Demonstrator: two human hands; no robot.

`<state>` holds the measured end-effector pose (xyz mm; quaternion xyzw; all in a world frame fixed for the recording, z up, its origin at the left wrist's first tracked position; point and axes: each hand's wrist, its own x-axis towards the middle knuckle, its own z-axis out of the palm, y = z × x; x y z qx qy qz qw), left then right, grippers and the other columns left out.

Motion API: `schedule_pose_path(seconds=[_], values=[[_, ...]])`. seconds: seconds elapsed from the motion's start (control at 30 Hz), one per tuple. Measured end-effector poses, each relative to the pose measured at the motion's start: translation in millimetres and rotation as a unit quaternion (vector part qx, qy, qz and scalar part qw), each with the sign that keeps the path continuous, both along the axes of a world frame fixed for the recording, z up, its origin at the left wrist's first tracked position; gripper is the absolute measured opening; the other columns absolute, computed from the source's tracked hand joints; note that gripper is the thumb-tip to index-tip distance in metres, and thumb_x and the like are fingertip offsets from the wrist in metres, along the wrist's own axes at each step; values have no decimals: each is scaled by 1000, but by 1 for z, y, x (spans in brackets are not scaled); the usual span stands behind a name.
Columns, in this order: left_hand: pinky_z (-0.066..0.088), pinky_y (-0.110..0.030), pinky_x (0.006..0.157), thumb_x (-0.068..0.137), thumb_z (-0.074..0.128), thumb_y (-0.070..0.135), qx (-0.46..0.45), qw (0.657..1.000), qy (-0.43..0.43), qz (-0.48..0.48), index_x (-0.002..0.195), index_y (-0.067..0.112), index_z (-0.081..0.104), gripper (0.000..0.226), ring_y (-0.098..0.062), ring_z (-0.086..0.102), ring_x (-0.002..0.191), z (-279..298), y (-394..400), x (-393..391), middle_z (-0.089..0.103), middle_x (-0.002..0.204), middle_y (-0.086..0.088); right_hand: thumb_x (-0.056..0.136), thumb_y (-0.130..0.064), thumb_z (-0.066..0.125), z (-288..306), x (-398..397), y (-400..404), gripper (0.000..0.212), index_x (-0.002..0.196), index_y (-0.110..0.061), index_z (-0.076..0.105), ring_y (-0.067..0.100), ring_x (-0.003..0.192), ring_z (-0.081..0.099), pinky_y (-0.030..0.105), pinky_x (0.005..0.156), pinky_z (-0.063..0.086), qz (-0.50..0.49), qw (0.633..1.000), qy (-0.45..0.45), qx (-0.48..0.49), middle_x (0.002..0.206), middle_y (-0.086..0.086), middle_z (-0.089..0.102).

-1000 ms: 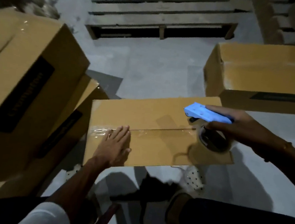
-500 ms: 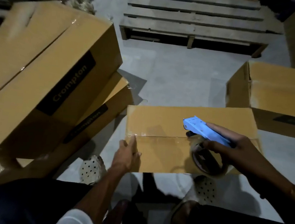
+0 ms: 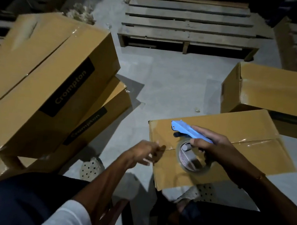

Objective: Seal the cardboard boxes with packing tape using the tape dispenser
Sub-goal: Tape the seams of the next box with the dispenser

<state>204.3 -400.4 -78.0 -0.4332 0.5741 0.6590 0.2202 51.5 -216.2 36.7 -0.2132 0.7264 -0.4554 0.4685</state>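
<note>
A brown cardboard box (image 3: 240, 130) lies in front of me with clear tape shining along its centre seam. My right hand (image 3: 217, 148) grips a blue tape dispenser (image 3: 190, 131) over the left part of the box top, its clear tape roll (image 3: 192, 158) hanging below. My left hand (image 3: 144, 154) hovers at the box's left edge, fingers loose and apart, holding nothing.
Two stacked "Crompton" boxes (image 3: 45, 79) lean at the left. Another box (image 3: 270, 90) sits at the right, behind the one I work on. A wooden pallet (image 3: 188, 26) lies ahead on the grey concrete floor (image 3: 173, 82). My sandalled feet (image 3: 91, 168) are below.
My right hand has carried the dispenser leftward along the seam to the box's left part. My left hand has lifted off the box top and now hovers beside its left edge.
</note>
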Motion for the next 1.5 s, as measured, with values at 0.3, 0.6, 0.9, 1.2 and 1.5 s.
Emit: schedule_pose_path(seconds=[0.3, 0.6, 0.9, 1.2, 1.5], values=[[60, -29, 62, 101, 52, 45, 184, 966, 60, 170, 101, 12, 62, 34, -13, 61, 66, 40, 5, -27, 59, 80, -4, 79, -29, 78, -13, 19, -2, 49, 123, -46, 64, -8, 115, 57, 27, 103, 45, 28, 992, 113, 39, 120, -35, 62], [39, -23, 50, 95, 57, -3, -89, 985, 121, 90, 73, 2, 61, 22, -15, 43, 51, 27, -18, -37, 55, 63, -10, 77, -49, 70, -16, 48, -9, 59, 129, -61, 44, 11, 101, 62, 28, 84, 48, 52, 961, 247, 116, 111, -23, 66], [42, -27, 73, 99, 61, 20, -409, 890, 84, -183, 90, 7, 70, 19, -21, 61, 85, -9, -104, -56, 66, 88, -6, 81, -62, 54, -39, 110, 11, 75, 147, -39, 27, 15, 120, 56, 32, 96, 43, 137, 929, 287, 187, 131, -9, 60], [53, -35, 74, 99, 53, 7, -463, 848, 68, -250, 104, 7, 70, 18, -25, 64, 87, -61, -112, -68, 69, 100, -10, 83, -66, 57, -75, 105, -18, 77, 147, -37, 24, 22, 122, 55, 31, 94, 45, 138, 938, 230, 219, 135, -4, 57], [39, -29, 74, 99, 54, 6, -503, 800, 104, -310, 104, 6, 67, 14, -24, 60, 92, -82, -126, -77, 68, 108, -12, 91, -60, 53, -97, 113, -34, 74, 149, -36, 15, 31, 122, 49, 36, 96, 36, 151, 946, 162, 238, 133, 6, 54]])
